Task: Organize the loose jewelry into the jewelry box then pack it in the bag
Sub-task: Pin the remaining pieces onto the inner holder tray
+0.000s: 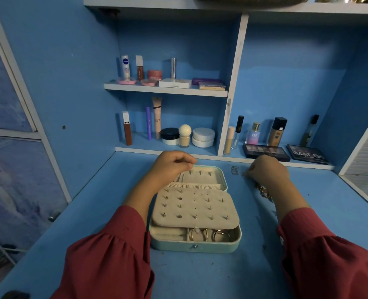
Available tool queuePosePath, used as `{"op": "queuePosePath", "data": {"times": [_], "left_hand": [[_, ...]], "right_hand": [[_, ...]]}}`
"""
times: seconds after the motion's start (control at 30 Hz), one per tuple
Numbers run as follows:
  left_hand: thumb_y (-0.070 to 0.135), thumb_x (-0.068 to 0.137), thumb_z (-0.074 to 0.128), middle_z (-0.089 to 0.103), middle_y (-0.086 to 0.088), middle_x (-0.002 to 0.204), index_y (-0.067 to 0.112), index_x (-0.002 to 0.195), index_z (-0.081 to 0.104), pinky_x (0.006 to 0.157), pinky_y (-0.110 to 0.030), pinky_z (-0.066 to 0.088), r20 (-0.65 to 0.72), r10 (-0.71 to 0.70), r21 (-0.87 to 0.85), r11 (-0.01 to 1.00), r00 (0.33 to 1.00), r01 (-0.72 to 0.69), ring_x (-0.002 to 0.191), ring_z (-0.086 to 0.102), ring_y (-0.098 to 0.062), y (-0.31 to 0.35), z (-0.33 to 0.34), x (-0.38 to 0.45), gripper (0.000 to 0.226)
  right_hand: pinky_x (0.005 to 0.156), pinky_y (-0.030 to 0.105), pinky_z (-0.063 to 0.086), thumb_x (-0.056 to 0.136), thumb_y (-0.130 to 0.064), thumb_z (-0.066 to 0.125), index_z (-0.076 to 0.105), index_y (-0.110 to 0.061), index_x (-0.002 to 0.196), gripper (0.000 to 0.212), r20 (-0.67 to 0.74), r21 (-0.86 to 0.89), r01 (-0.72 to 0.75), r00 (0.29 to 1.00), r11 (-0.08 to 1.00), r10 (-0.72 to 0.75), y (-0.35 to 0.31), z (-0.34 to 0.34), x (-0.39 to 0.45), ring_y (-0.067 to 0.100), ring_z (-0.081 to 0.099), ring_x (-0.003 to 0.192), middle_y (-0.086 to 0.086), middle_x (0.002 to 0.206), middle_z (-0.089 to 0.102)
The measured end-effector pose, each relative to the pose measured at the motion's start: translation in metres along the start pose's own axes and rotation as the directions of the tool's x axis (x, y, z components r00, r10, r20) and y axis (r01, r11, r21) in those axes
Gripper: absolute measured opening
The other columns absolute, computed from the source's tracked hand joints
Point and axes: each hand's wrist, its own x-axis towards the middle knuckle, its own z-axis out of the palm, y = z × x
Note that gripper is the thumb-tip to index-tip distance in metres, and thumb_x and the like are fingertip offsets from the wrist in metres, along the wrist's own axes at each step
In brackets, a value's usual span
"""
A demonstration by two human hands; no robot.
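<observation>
Beside the open jewelry box, right of its lid, my right hand curls over loose jewelry — whether pinched, I cannot tell. My left hand hovers curled over the lid, seemingly empty. Studs and hoops are stowed; chains remain — no bag visible.

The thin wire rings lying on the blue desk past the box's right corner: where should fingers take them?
Pinch the thin wire rings from above at their raised rims, coming from the right hand side; they lie flat.
</observation>
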Motion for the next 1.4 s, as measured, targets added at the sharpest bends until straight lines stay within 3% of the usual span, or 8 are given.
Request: {"op": "queuePosePath", "data": {"times": [0.23, 0.43, 0.63, 0.8, 0.9, 1.07, 1.23, 1.4], "left_hand": [[0.004, 0.086, 0.065, 0.071, 0.008, 0.095, 0.025, 0.088, 0.071, 0.084, -0.015, 0.049, 0.002, -0.003, -0.01, 1.0, 1.0, 0.003, 0.093, 0.065, -0.004, 0.002, -0.001, 0.0, 0.022], [0.005, 0.088, 0.064, 0.071, 0.007, 0.099, 0.024, 0.093, 0.071, 0.084, -0.014, 0.05, 0.019, 0.017, -0.014, 1.0, 1.0, -0.017, 0.096, 0.065, -0.005, 0.007, 0.001, -0.001, 0.02], [0.008, 0.089, 0.064, 0.071, 0.009, 0.101, 0.02, 0.099, 0.071, 0.084, -0.009, 0.048, 0.048, 0.043, -0.003, 0.999, 0.998, -0.043, 0.097, 0.064, -0.001, 0.008, 0.004, -0.001, 0.017], [0.011, 0.089, 0.065, 0.069, 0.007, 0.111, 0.018, 0.111, 0.069, 0.095, -0.02, 0.047, 0.091, 0.053, -0.016, 0.999, 0.994, -0.051, 0.107, 0.062, -0.004, 0.008, 0.005, -0.001, 0.024], [0.012, 0.087, 0.067, 0.068, 0.007, 0.116, 0.021, 0.116, 0.064, 0.103, -0.03, 0.045, 0.122, 0.036, -0.096, 0.995, 0.992, -0.024, 0.112, 0.06, -0.004, 0.011, 0.01, -0.001, 0.03], [0.002, 0.087, 0.064, 0.065, -0.004, 0.12, 0.014, 0.124, 0.055, 0.098, -0.027, 0.049, 0.158, 0.067, -0.244, 0.969, 0.985, -0.027, 0.115, 0.059, -0.01, 0.019, 0.019, -0.001, 0.039], [-0.003, 0.084, 0.065, 0.072, -0.002, 0.097, 0.009, 0.106, 0.065, 0.082, -0.02, 0.053, 0.181, 0.078, -0.293, 0.956, 0.98, -0.022, 0.09, 0.067, -0.009, 0.017, 0.016, -0.003, 0.025], [0.0, 0.082, 0.069, 0.074, -0.001, 0.081, 0.012, 0.088, 0.07, 0.088, -0.028, 0.053, 0.139, 0.054, -0.211, 0.977, 0.989, -0.023, 0.085, 0.069, -0.013, 0.014, 0.013, -0.003, 0.013]], "right_hand": [[0.061, 0.029, 0.044, 0.09, -0.011, 0.052, 0.069, -0.004, 0.086, 0.019, -0.108, 0.238, 0.026, 0.994, 0.971, 0.0, -0.003, -0.011, -0.006, 0.027, 0.059, 0.07, 0.012, 0.08, 0.066], [0.05, 0.019, 0.04, 0.095, -0.016, 0.056, 0.066, -0.002, 0.097, 0.018, 0.027, 0.738, 0.063, 0.992, 0.672, -0.122, -0.024, -0.039, -0.032, 0.008, 0.056, 0.058, 0.003, 0.076, 0.067], [0.066, 0.025, 0.04, 0.094, -0.021, 0.056, 0.068, -0.007, 0.1, 0.019, 0.039, 0.79, 0.131, 0.964, 0.599, -0.263, -0.042, -0.051, -0.049, 0.008, 0.058, 0.064, -0.002, 0.079, 0.072], [0.054, 0.015, 0.044, 0.096, -0.019, 0.054, 0.065, -0.009, 0.094, 0.016, -0.055, 0.82, 0.231, 0.943, 0.524, -0.329, -0.059, -0.061, -0.064, 0.009, 0.059, 0.065, -0.002, 0.077, 0.071], [0.064, 0.021, 0.046, 0.097, -0.019, 0.052, 0.062, -0.013, 0.089, 0.015, -0.097, 0.846, 0.27, 0.926, 0.459, -0.366, -0.069, -0.066, -0.075, 0.006, 0.063, 0.063, 0.0, 0.081, 0.073], [0.055, 0.018, 0.05, 0.098, -0.016, 0.051, 0.06, -0.009, 0.089, 0.015, -0.134, 0.924, 0.273, 0.886, 0.266, -0.444, -0.082, -0.075, -0.088, 0.013, 0.068, 0.069, 0.007, 0.088, 0.074], [0.068, 0.022, 0.054, 0.098, -0.016, 0.051, 0.059, -0.009, 0.093, 0.012, -0.186, 0.928, 0.31, 0.868, 0.209, -0.461, -0.09, -0.081, -0.096, 0.015, 0.071, 0.077, 0.006, 0.093, 0.074], [0.07, 0.025, 0.055, 0.098, -0.013, 0.048, 0.059, -0.012, 0.089, 0.015, -0.21, 0.95, 0.287, 0.881, 0.126, -0.425, -0.09, -0.085, -0.099, 0.016, 0.072, 0.077, 0.005, 0.088, 0.074]]}}
